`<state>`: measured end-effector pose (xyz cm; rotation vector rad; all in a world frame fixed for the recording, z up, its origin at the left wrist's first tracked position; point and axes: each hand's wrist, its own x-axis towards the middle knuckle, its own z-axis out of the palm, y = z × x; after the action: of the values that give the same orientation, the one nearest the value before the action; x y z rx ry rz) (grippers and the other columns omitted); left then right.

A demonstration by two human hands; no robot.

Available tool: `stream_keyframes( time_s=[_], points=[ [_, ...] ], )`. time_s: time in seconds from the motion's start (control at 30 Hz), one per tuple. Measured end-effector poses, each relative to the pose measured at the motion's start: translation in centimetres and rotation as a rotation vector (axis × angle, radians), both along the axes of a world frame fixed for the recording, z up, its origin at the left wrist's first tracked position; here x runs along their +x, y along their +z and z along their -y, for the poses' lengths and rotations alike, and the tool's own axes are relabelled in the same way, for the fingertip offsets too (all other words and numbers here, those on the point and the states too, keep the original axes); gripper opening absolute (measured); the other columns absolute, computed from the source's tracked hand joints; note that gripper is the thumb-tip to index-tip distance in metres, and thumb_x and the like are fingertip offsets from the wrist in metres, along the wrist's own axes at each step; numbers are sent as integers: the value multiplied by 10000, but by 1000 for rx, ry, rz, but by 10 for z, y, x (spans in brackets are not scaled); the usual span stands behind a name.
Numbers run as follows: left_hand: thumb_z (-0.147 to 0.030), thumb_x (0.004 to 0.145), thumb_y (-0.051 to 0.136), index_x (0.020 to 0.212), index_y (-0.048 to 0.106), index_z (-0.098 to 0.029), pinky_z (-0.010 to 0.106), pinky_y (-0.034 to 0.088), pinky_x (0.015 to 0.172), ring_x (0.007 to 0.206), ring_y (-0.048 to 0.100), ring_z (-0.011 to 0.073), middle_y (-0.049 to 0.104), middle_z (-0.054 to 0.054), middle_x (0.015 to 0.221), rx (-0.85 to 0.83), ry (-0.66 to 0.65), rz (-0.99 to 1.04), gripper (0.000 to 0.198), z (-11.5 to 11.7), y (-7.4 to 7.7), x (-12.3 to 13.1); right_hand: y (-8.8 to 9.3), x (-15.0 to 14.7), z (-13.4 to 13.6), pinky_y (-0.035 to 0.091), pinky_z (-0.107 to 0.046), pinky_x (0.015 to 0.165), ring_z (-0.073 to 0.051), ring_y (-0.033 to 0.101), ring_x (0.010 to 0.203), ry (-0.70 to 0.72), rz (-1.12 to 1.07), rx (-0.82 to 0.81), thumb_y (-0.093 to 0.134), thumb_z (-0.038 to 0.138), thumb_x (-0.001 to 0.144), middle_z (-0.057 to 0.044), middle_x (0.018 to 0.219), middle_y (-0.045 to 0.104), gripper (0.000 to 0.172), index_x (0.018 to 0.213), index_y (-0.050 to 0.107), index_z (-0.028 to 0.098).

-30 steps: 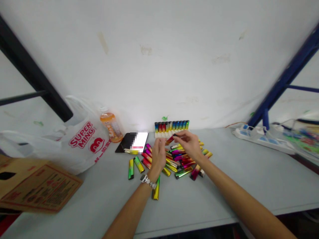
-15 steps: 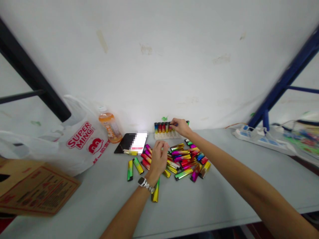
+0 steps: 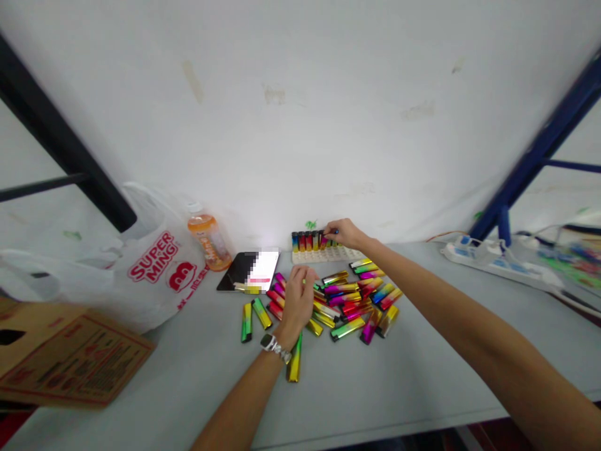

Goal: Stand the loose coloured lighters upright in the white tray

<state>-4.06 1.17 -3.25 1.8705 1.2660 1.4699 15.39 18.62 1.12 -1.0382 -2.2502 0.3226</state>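
At the back of the table, a white tray [image 3: 312, 257] full of small holes holds a row of upright metallic-coloured lighters [image 3: 308, 241] with black tops. My right hand [image 3: 348, 233] is at the right end of that row, fingers pinched on a lighter that they mostly cover; a small blue bit shows between them. Loose lighters [image 3: 350, 307] in shiny red, pink, green and gold lie in a pile in front of the tray. Over the pile's left side is my left hand [image 3: 299, 297], its fingers curled in; what they hold, if anything, is hidden.
A black tablet [image 3: 235, 270] with a lighter on its edge lies left of the pile. Further left stand an orange drink bottle [image 3: 210, 244], a white plastic bag [image 3: 154, 282] and a cardboard box [image 3: 79, 357]. A power strip [image 3: 498, 263] is at the right.
My right hand has shifted slightly up and right, and a blue bit now shows at its fingers. More lighters at the pile's right side are visible. My left hand has hardly moved.
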Motion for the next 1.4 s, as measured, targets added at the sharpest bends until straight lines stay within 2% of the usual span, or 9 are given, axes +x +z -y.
stream_keyframes(
  time_s=[0.13,0.27,0.37,0.53,0.67,0.8,0.93,1.13,1.4],
  points=[
    [-372,993,348,811,606,-187,308,418,849,901,558,167,558,36,899,-2,2,-1,366,0,1,0,0,-5,3,480,-259,770,-165,647,769,-23,92,33,625,121,801,-64,841,715,153,882,754,129],
    [-383,994,333,794,606,-187,315,420,867,911,560,173,561,40,898,-4,11,-14,391,1,2,0,-7,-11,21,464,-281,850,-192,625,913,-157,222,157,571,171,861,-97,1043,625,285,1094,735,183],
    [-388,994,325,790,607,-190,318,427,858,901,555,177,559,42,887,-4,15,-27,401,2,3,0,-12,-11,38,465,-281,815,-199,612,909,-257,318,148,525,220,901,-96,1094,545,400,1285,632,243],
    [-382,987,347,787,614,-190,321,433,846,866,555,178,561,38,871,-21,30,-41,385,2,4,0,-19,-4,59,462,-285,826,-192,586,914,-226,343,112,483,207,915,-105,1160,495,540,1451,433,241],
    [-370,981,356,768,610,-192,324,439,828,846,558,179,568,35,853,-28,39,-45,377,2,6,0,-20,2,71,462,-283,815,-184,591,865,-76,310,36,575,181,820,-95,1070,573,319,1121,683,174],
    [-367,976,362,762,598,-194,326,440,825,838,556,180,570,35,848,-30,44,-42,362,2,7,1,-14,4,76,440,-239,646,-169,584,691,60,354,-232,677,94,612,-28,754,671,191,762,753,183],
    [-374,975,362,754,586,-194,326,447,821,829,556,179,570,36,841,-30,43,-33,362,2,6,1,-6,0,74,378,-233,530,-143,542,557,42,356,-437,717,117,541,26,608,667,198,703,765,220],
    [-354,972,373,775,610,-191,332,447,835,843,564,180,579,37,849,-13,69,-33,349,-1,5,-2,-6,-6,67,339,-228,496,-121,497,509,-16,375,-449,738,118,503,34,546,623,139,613,706,197],
    [-404,908,532,995,608,-180,294,484,702,839,594,168,625,66,981,-38,132,62,252,-1,5,3,-9,-9,95,360,-213,517,-111,505,540,74,-144,-406,671,255,688,40,574,569,139,694,556,178]
  ],
)
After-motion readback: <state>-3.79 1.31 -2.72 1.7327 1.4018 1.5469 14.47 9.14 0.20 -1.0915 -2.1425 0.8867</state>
